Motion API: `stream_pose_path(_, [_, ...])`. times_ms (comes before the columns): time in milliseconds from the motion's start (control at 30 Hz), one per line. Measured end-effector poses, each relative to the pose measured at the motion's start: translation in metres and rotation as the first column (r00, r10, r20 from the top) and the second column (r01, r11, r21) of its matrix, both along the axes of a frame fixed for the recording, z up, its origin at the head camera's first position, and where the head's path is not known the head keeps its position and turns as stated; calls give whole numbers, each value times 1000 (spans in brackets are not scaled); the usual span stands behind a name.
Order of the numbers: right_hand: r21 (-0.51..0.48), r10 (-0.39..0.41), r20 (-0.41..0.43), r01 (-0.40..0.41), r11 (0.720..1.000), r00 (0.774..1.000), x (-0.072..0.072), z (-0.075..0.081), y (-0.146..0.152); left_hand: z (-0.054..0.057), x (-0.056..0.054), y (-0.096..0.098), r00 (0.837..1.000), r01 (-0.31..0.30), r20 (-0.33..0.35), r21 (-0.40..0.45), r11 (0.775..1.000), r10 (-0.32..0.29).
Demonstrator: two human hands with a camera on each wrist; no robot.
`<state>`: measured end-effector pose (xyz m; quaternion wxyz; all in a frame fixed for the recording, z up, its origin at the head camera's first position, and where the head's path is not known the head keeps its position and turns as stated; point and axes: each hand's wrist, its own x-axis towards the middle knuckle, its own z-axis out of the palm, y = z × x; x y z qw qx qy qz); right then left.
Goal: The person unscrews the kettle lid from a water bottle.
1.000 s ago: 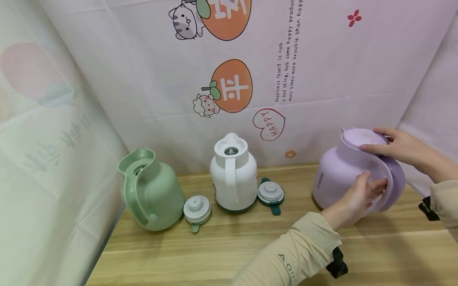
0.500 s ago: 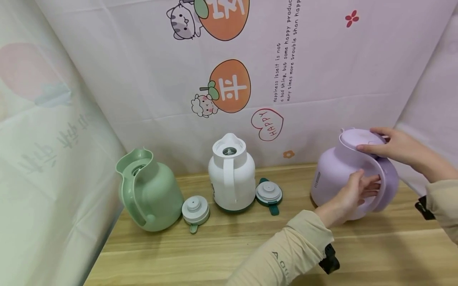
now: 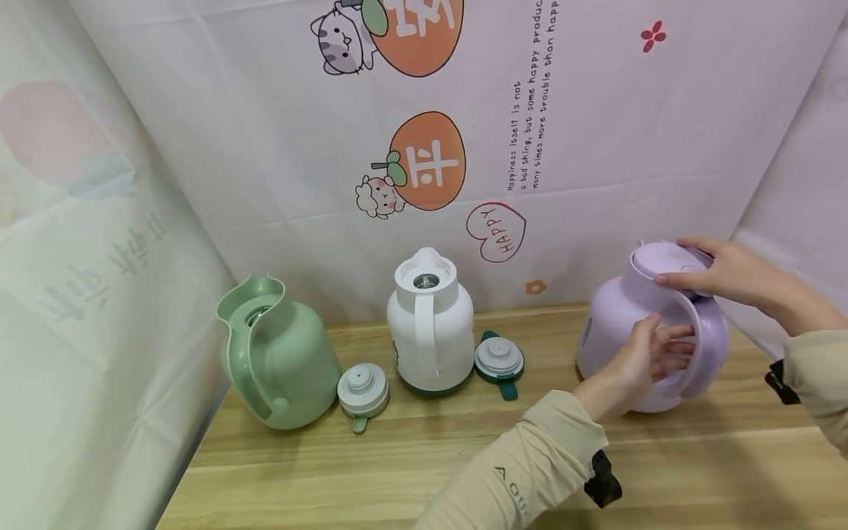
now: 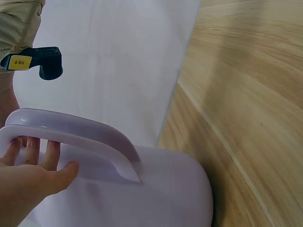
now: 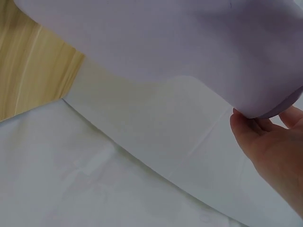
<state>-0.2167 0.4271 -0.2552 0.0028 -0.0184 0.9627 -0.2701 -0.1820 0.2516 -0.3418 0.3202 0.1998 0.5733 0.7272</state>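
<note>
On the right of the head view stands a lilac thermos jug [image 3: 612, 331] with its lid [image 3: 665, 259] in place. My right hand [image 3: 735, 276] spans this lid, thumb on the near side and fingers on the far side. Through the opening of the jug's handle [image 3: 710, 350] reach the fingers of my left hand [image 3: 632, 364], nearly straight, their tips at the handle's inner side. The left wrist view shows the left thumb [image 4: 66, 177] standing apart from the handle. In the right wrist view, the right fingertips meet the jug's top edge.
A green jug [image 3: 301, 368] and a white jug [image 3: 433, 342] stand uncapped at left and centre. One grey stopper [image 3: 363, 390] lies between them; another stopper [image 3: 499, 358] with green tabs lies right of the white jug. A printed cloth [image 3: 596, 147] hangs behind the wooden table [image 3: 318, 478].
The lilac jug has turned a little, its handle swinging left and toward me. Both hands have shifted slightly left with it. The other jugs and stoppers stay in place.
</note>
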Motion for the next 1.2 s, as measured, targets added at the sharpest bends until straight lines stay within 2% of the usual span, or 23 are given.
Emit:
stream_pose_path(200, [-12,-10,8,10,1000,1000,-1,1,-1,-1,-2,-1,1000,-3,15,20,1000,3])
stream_pose_path(333, [6,-25,1,25,1000,1000,0,1,-2,-1,-3,-1,998,0,57,48,999,-3])
stream_pose_path(567, [-10,-62,1,62,998,998,3,0,-5,6,-6,-7,982,64,166,167,984,-92])
stream_pose_path(733, [-15,-80,-22,79,997,997,2,-2,-11,7,-12,-14,976,85,182,180,980,-118])
stream_pose_path(867, [-51,-84,-46,82,995,995,2,-3,-18,7,-15,-20,976,93,176,182,979,-125])
stream_pose_path(933, [-70,-84,-56,80,994,995,2,-3,-21,7,-16,-23,980,99,152,181,979,-127])
stream_pose_path(1200, [-62,-64,-49,61,996,997,2,-1,-31,5,-14,-31,998,44,26,172,984,-49])
